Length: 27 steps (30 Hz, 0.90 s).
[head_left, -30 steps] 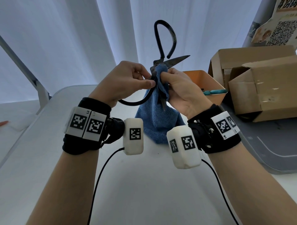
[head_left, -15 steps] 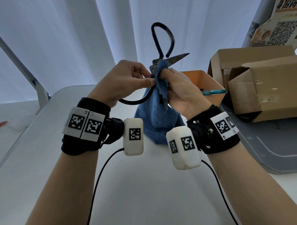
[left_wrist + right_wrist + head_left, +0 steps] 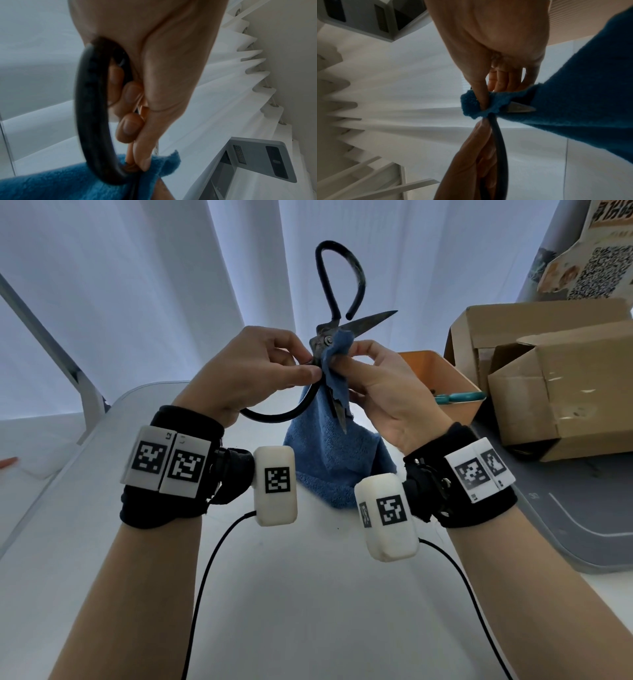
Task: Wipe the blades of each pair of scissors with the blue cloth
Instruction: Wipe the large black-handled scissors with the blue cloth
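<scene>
Black iron scissors (image 3: 337, 289) are held up over the white table (image 3: 308, 611), blades spread. My left hand (image 3: 253, 371) grips their lower handle loop (image 3: 96, 121) near the pivot. One blade (image 3: 371, 320) points up and right, the other blade (image 3: 339, 412) points down toward me. My right hand (image 3: 380, 385) pinches the blue cloth (image 3: 339, 460) around the downward blade close to the pivot; the cloth's long end hangs to the table. In the right wrist view, a bare blade tip (image 3: 520, 108) pokes out of the blue cloth (image 3: 573, 94).
An orange bin (image 3: 442, 381) behind my right hand holds teal-handled scissors (image 3: 459, 397). Open cardboard boxes (image 3: 555, 378) stand on a grey mat (image 3: 582, 508) at the right. A white curtain hangs behind the table, and a metal frame leg (image 3: 68, 361) rises at the left.
The scissors have tilted a little and the cloth pinch has slid up the downward blade toward the pivot, leaving more of that blade's tip bare.
</scene>
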Motion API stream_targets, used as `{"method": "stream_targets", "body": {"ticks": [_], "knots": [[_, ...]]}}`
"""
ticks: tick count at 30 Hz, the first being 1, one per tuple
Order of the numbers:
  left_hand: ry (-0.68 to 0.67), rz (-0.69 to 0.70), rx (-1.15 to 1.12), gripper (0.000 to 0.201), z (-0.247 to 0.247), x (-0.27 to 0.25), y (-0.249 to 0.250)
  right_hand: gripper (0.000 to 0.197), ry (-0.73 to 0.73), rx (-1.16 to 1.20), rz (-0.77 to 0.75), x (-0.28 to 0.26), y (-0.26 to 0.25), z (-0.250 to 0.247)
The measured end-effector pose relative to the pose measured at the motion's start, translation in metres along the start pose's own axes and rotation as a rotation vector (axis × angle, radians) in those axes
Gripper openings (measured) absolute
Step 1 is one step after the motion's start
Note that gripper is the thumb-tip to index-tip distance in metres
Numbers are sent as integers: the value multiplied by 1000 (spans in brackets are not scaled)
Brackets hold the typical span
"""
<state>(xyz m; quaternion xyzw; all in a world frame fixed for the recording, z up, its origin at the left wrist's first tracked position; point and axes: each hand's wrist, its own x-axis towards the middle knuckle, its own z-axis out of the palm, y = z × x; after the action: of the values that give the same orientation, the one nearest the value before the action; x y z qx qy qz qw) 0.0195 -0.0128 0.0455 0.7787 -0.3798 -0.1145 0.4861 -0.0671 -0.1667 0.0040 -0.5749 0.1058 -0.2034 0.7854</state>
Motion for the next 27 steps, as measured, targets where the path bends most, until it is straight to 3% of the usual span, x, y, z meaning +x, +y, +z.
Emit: {"method": "stream_targets", "body": {"ticks": [8,14,21,27], "knots": [[6,-35,52,11,3,3,-5,37,-42,-12,43,-1,-5,-5],[19,-32,33,13,4,5,-5,23,8,-5,74,1,1,1],[30,-47,45,10,1,5,-9,31,-76,-24,85,0,0,-2],[53,-38,26,15,1,5,-8,21,-30,-52,86,0,4,4]]}}
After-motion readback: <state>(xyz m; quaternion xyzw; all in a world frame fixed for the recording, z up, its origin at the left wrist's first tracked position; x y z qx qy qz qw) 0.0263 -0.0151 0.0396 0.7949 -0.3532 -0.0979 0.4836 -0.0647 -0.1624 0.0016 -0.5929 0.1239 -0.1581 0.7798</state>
